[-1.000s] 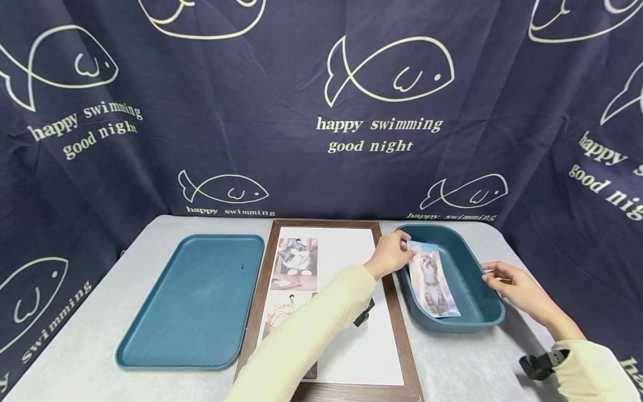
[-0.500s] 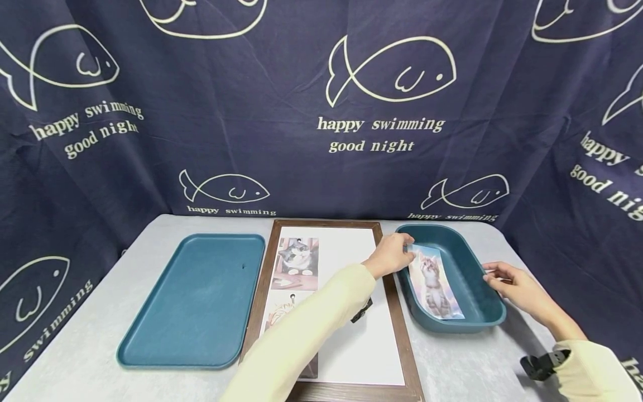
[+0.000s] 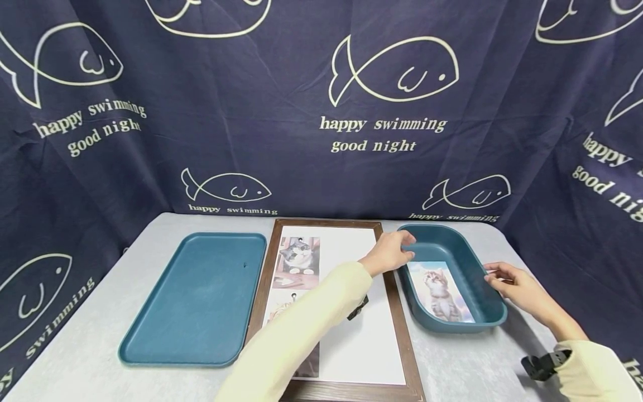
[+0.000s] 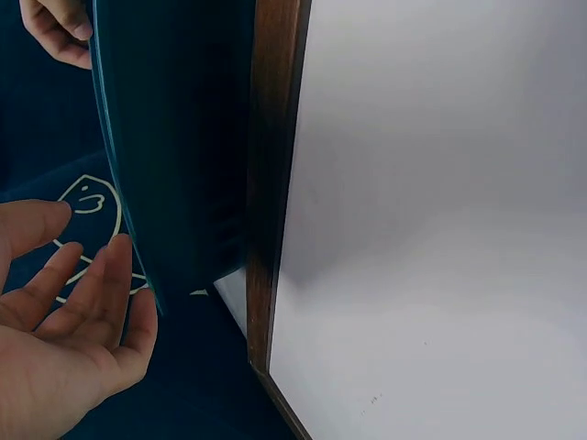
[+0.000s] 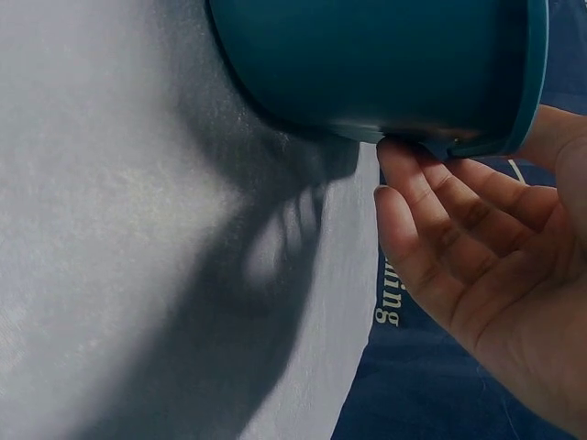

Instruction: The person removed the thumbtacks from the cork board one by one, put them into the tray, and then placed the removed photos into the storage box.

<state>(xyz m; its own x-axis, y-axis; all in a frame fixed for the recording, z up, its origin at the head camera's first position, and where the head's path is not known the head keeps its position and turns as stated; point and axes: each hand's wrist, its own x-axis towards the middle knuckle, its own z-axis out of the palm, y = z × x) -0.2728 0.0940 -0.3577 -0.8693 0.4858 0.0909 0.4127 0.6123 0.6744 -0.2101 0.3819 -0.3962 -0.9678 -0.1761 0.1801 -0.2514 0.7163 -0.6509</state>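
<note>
A kitten photo [image 3: 443, 293] lies inside the deep teal basin [image 3: 474, 268] on the right of the table. Over the basin's left rim is my left hand [image 3: 390, 252], thumb and fingers apart, with nothing between them. The left wrist view shows that hand [image 4: 78, 339] with spread, bent fingers beside the basin's wall [image 4: 174, 137]. At the opposite rim, my right hand [image 3: 517, 287] holds the basin. In the right wrist view its thumb goes over the rim while the fingers [image 5: 431, 206] lie along the outer wall.
A wooden-framed white board [image 3: 359, 340] with cat pictures [image 3: 298, 262] lies mid-table, partly covered by my left sleeve [image 3: 301, 335]. Left of it is a flat teal tray [image 3: 196, 301]. A dark blue fish-print curtain [image 3: 281, 111] hangs behind the table.
My left hand has let go of the kitten photo, which has dropped flat, shifting down and right in the basin. The right hand keeps its place at the rim.
</note>
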